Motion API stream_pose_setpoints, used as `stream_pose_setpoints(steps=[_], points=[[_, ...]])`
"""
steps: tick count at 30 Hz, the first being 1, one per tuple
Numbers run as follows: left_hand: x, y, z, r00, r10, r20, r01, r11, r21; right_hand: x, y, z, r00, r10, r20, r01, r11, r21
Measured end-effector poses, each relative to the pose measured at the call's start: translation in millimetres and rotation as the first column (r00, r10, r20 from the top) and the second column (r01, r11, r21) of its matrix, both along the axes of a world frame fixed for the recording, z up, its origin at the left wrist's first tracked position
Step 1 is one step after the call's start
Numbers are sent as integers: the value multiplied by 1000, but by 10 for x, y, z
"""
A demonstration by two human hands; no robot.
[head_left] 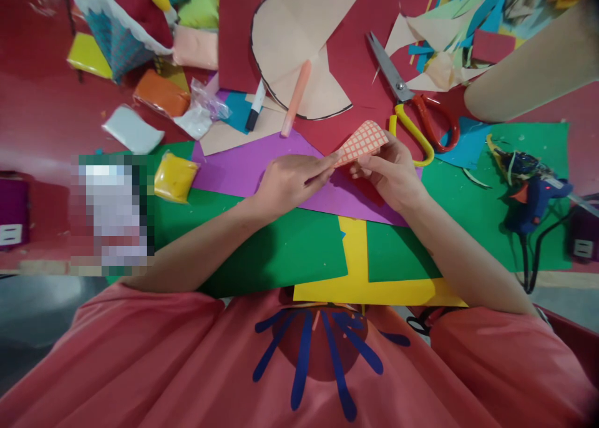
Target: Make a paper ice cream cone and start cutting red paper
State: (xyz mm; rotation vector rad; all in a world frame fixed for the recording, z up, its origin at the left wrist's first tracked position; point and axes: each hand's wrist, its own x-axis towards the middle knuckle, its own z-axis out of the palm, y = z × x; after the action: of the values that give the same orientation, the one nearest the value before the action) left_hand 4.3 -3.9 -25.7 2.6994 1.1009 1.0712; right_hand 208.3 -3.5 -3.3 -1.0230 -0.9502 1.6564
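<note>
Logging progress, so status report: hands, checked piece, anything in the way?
Left hand at narrow end, right hand by wide end. Checked piece held between them. Scissors close by right hand, seemingly not blocking.

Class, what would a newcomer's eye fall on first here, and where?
Probably the orange checked piece near the middle, held between left hand and right hand. Scissors with yellow and red handles lie to its right, blades pointing away. Farther right, a blue glue gun lies on green paper.

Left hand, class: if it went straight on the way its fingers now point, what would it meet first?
The left hand would first meet the checked orange-and-cream piece, which it seems to touch; the right hand looks next, though depth is unclear.
</note>
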Motion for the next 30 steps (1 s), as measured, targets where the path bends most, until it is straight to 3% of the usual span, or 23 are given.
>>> stream_pose_setpoints(steps=[12, 18, 22, 26, 30], points=[[-61, -2, 45, 996, -71, 50, 75, 993, -85, 33, 43, 58, 999, -38, 13, 39, 989, -143], [-111, 25, 129, 975, -223, -13, 221, 958, 184, 92, 70, 92, 998, 64, -18, -67, 973, -221], [-162, 44, 214, 945, -322, -60, 327, 916, 231, 117, 81, 107, 992, 127, -27, -130, 961, -244], [-219, 78, 277, 921, -341, -187, 376, 904, 203, 132, 84, 122, 982, 182, -45, -188, 943, -276], [-212, 82, 333, 896, -354, -267, 432, 832, 348, 136, 80, 140, 975, 216, -50, -221, 931, -291]])
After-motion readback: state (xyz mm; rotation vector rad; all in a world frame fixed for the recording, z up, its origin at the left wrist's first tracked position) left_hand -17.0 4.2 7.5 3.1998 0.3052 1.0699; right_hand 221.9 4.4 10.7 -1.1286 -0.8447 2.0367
